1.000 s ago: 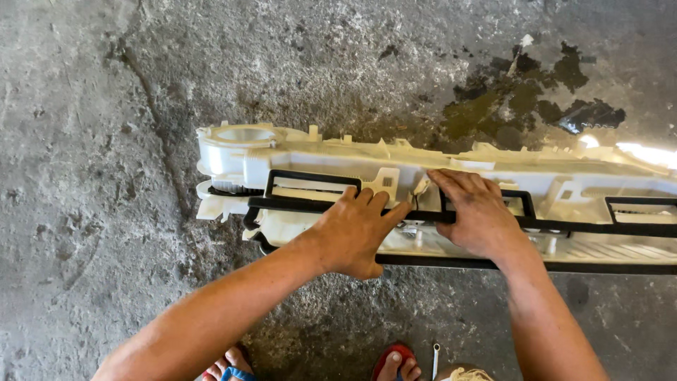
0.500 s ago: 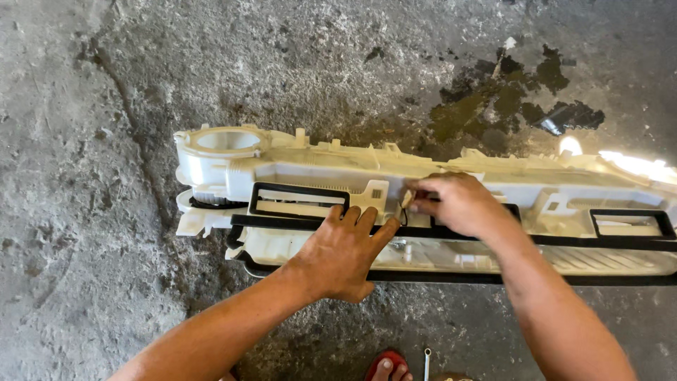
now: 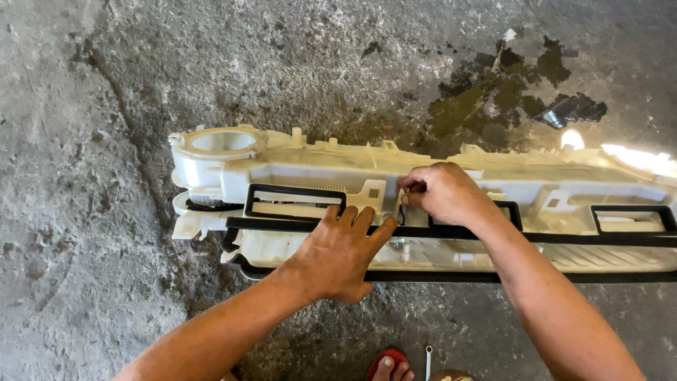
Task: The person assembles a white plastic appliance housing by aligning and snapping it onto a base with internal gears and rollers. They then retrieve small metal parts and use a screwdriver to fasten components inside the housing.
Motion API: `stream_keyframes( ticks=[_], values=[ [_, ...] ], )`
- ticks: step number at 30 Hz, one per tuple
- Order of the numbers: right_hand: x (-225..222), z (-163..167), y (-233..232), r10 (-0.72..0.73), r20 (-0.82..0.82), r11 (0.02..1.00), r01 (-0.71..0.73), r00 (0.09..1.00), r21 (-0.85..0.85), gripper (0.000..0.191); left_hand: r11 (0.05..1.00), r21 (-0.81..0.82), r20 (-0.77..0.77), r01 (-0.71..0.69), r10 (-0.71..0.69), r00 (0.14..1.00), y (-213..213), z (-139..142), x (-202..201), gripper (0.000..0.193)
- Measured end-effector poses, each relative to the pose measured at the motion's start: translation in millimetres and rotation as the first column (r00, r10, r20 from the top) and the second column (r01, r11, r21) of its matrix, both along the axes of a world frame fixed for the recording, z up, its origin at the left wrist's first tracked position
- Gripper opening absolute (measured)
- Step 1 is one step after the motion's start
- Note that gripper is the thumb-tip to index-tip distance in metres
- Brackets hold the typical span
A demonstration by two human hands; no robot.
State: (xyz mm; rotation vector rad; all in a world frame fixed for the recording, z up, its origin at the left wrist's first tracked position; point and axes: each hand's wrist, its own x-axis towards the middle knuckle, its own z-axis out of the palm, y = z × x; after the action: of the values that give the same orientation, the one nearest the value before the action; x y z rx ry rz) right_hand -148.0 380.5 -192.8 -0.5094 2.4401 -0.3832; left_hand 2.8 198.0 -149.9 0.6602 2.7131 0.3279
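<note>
A long cream plastic housing (image 3: 303,169) with black foam seals (image 3: 296,190) lies on its side on the concrete floor. My left hand (image 3: 338,254) rests flat on its front face, fingers spread against the black strip near the middle. My right hand (image 3: 441,192) is curled just right of that, fingertips pinching at a small spot on the housing beside a square tab (image 3: 374,192). What it pinches is hidden by the fingers. A round opening (image 3: 222,141) sits at the housing's left end.
A dark wet oil stain (image 3: 508,92) marks the floor behind the housing. A crack (image 3: 120,120) runs down the concrete at left. A foot in a red sandal (image 3: 386,363) and a small metal wrench (image 3: 427,360) show at the bottom edge.
My right hand has closed from a flat rest into a pinch at the housing's middle. My left hand slid slightly right along the black strip. The view shifted a little.
</note>
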Motion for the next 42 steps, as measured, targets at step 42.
stream_keyframes(
  ticks=[42],
  values=[
    [168.5, -37.7, 73.7, 0.132, -0.703, 0.964, -0.256, 0.699, -0.074, 0.050, 0.991, -0.128, -0.028, 0.040, -0.044, 0.999, 6.6, -11.3, 21.8, 0.113]
  ],
)
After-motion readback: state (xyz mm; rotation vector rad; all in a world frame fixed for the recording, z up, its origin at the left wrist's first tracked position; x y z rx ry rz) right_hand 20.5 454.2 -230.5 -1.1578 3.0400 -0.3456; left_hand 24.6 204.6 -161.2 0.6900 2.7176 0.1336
